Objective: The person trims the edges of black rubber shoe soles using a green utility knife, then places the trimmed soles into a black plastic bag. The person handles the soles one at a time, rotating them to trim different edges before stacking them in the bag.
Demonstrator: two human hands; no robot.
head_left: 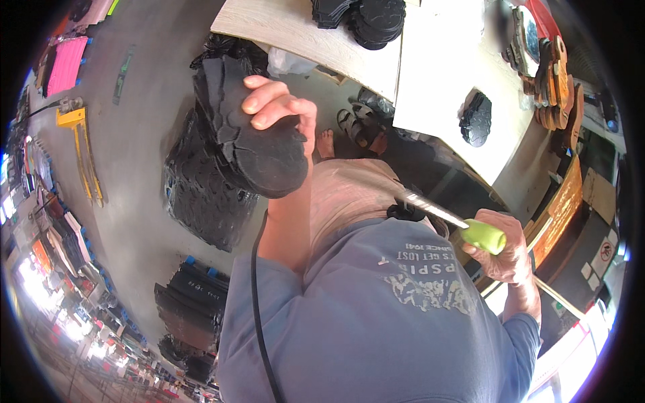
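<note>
My left hand (285,107) is raised at the left, its fingers curled round a bundle of black rubber shoe soles (259,151). At the lower right my right hand (510,258) is closed on the light green handle of a knife (485,236). Its long, narrow metal blade points up and left across my lap, apart from the soles, and is partly smeared. One black sole piece (476,121) lies on the white table to the right. Dark stacked soles (376,23) sit at the table's far edge.
A pale worktable (430,87) spans the far right. Black moulded rubber sheets (208,185) lie piled on the floor at left, with another dark stack (191,302) nearer. Further left stands a yellow pallet jack (79,134). Brown and orange sole-shaped pieces (557,80) line the right side.
</note>
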